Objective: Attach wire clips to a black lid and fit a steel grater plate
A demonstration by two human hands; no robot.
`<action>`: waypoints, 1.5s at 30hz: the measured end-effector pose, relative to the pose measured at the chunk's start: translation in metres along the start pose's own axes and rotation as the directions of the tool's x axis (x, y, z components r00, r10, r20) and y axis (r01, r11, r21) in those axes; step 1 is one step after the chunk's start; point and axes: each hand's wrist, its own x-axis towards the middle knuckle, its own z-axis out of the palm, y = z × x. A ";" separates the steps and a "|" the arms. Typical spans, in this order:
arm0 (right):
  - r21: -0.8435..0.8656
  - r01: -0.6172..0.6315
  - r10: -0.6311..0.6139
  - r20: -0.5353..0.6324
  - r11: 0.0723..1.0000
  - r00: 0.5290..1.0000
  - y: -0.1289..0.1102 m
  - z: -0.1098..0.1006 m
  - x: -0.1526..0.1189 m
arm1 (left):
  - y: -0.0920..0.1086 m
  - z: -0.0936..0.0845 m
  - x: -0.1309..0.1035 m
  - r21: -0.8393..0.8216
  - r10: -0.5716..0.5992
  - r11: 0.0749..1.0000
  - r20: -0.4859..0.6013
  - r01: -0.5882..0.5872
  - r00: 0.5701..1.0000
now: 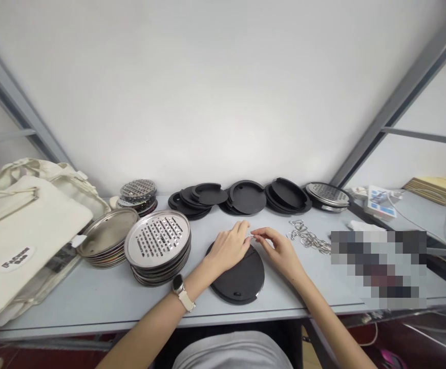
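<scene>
A round black disc (238, 279) lies flat on the table in front of me, with a notch near its lower edge. My left hand (230, 248) is over its upper left part, fingers bent and pinched together. At the disc's upper edge my right hand (278, 251) pinches from the other side. Between the fingertips of both hands is a small metal loop (251, 236), mostly hidden. To the right lies a loose pile of similar metal loops (309, 240). A stack of round metal grater plates (159, 240) stands left of the disc.
Along the wall stand several stacks of black discs (248, 197) and a grater (327, 193). Plain metal plates (109, 233), smaller grater discs (137, 189) and cream canvas bags (34, 220) are at left. A small box (382, 201) stands at right, near a blurred-out area.
</scene>
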 end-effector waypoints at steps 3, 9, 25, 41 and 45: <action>-0.023 -0.007 0.007 0.005 1.000 1.000 -0.004 -0.001 -0.001 | 0.001 -0.001 0.000 0.050 0.046 0.998 0.040 -0.048 0.998; -0.072 0.063 -0.066 -0.039 0.995 0.997 -0.007 -0.001 -0.001 | 0.002 -0.002 0.000 0.063 0.043 0.997 0.075 -0.048 0.996; -0.090 0.098 -0.104 -0.065 0.991 0.992 -0.012 -0.001 -0.004 | -0.001 -0.001 0.000 0.066 0.092 0.993 0.051 -0.095 0.994; -0.106 0.154 -0.135 0.162 0.982 0.978 -0.017 0.002 -0.003 | 0.001 -0.002 -0.002 -0.041 0.053 0.998 -0.033 -0.054 0.998; -0.144 0.180 -0.158 0.150 0.973 0.976 -0.015 0.003 -0.002 | 0.002 -0.003 -0.002 -0.067 0.045 0.997 -0.045 -0.048 0.998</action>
